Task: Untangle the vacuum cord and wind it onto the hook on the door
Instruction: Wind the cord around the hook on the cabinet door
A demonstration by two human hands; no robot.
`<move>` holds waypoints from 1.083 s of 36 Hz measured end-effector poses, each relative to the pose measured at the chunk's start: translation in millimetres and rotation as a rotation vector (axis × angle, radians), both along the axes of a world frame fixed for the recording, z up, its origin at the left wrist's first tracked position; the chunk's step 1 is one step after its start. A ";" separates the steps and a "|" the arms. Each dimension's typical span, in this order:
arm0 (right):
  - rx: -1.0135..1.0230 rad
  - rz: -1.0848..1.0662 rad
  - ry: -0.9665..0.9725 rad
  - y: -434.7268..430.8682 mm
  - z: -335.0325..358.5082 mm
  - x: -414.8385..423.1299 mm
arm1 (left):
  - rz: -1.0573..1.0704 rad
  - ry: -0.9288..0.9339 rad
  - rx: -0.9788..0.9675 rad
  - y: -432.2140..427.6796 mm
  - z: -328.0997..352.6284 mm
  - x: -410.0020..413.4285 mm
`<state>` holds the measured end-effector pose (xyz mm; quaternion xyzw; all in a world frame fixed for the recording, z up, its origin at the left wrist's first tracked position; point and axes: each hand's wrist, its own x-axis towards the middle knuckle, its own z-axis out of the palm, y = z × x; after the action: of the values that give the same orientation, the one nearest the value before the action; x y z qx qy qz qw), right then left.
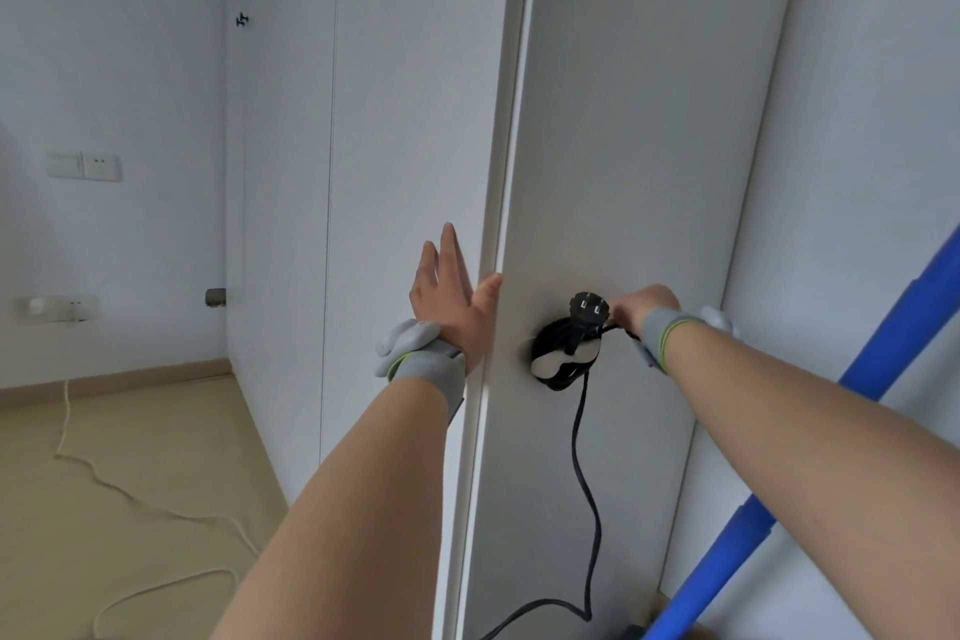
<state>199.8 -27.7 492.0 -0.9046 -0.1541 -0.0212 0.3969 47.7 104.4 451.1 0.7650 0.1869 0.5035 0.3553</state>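
The black vacuum cord is wound in several loops around a white hook on the white door. Its black plug sticks up above the coil. From the coil the cord hangs down and trails to the floor at the bottom edge. My right hand pinches the cord just right of the plug. My left hand lies flat with straight fingers against the door's edge, thumb on the door face.
A blue pole leans diagonally at the right. A thin white cable snakes over the beige floor at the left. Wall sockets sit on the left wall. A white cabinet panel stands beside the door.
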 end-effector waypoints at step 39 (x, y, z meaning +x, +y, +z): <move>0.048 0.546 0.323 3.2 40.7 -116.8 | 0.027 0.057 0.020 4.7 2.1 -3.1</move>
<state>83.0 -24.4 532.7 -0.8118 -0.3259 0.2263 0.4284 44.6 109.1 453.2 0.7801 0.2025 0.4881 0.3351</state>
